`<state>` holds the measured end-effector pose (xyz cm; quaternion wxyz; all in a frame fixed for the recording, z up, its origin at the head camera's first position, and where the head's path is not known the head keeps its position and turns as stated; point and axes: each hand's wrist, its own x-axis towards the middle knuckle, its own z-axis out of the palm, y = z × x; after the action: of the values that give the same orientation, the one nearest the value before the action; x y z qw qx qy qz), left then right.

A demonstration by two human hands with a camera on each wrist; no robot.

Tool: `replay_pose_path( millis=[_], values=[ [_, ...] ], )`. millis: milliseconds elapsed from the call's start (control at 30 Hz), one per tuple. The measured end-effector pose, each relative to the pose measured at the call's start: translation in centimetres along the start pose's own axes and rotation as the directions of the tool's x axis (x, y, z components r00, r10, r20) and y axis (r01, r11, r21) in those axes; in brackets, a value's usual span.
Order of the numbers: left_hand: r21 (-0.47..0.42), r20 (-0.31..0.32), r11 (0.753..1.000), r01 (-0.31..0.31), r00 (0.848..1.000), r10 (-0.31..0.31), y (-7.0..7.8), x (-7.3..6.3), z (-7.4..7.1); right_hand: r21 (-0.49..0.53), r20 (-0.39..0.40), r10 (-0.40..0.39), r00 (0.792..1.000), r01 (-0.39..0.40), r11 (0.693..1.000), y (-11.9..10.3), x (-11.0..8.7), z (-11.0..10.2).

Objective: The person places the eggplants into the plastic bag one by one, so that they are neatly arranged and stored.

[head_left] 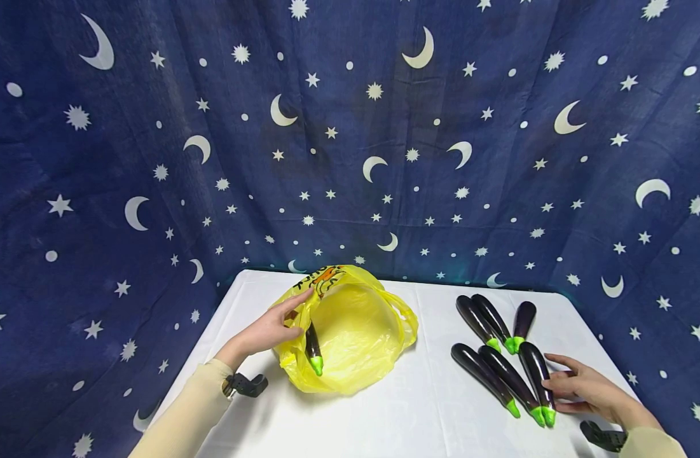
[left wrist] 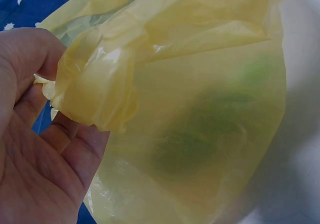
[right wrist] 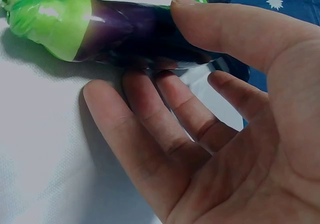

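Note:
My left hand (head_left: 269, 332) pinches the gathered rim of a yellow plastic bag (head_left: 350, 375) standing with its mouth open towards me. Inside it lies an eggplant (head_left: 312, 343), partly hidden by the bag's side; through the film in the left wrist view it is a dark blur. On the right, my right hand (head_left: 590, 389) is beside the nearest right eggplant (head_left: 535, 375). In the right wrist view its thumb (right wrist: 200, 23) overlaps the purple body, while the fairly straight fingers reach the eggplant's near side.
Several more glossy eggplants with green caps lie in two rows, the front ones (head_left: 481, 372) and the back ones (head_left: 493, 315). They rest on a white-covered table (head_left: 424, 413). A dark blue cloth (head_left: 327, 127) with moons and stars hangs behind.

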<state>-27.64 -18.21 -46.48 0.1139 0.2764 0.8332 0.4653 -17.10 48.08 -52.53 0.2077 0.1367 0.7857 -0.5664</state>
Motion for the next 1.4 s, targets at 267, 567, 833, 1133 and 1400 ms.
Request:
replay_pose_path(
  millis=[267, 567, 833, 1133, 1400],
  values=[
    [0.004, -0.001, 1.000, -0.002, 1.000, 0.002, 0.08, 0.05, 0.02, 0.012, -0.003, -0.006, 1.000, 0.006, 1.000, -0.04, -0.07, 0.06],
    [0.001, 0.000, 1.000, 0.006, 1.000, -0.006, -0.01, 0.10, 0.09, 0.013, -0.005, -0.006, 1.000, 0.006, 1.000, 0.23, 0.15, -0.02],
    [0.007, -0.001, 1.000, -0.002, 1.000, 0.002, 0.06, 0.14, 0.12, 0.015, 0.002, -0.022, 1.000, 0.022, 1.000, 0.41, 0.13, -0.07],
    [-0.003, 0.005, 1.000, 0.012, 1.000, -0.012, 0.15, 0.18, 0.13, 0.012, 0.033, -0.051, 0.998, 0.050, 0.999, 0.50, -0.04, -0.12],
    [-0.002, 0.005, 1.000, 0.010, 1.000, -0.009, 0.14, 0.19, 0.14, -0.002, 0.012, -0.043, 0.999, 0.043, 0.999, 0.20, -0.16, 0.12]
  ],
)
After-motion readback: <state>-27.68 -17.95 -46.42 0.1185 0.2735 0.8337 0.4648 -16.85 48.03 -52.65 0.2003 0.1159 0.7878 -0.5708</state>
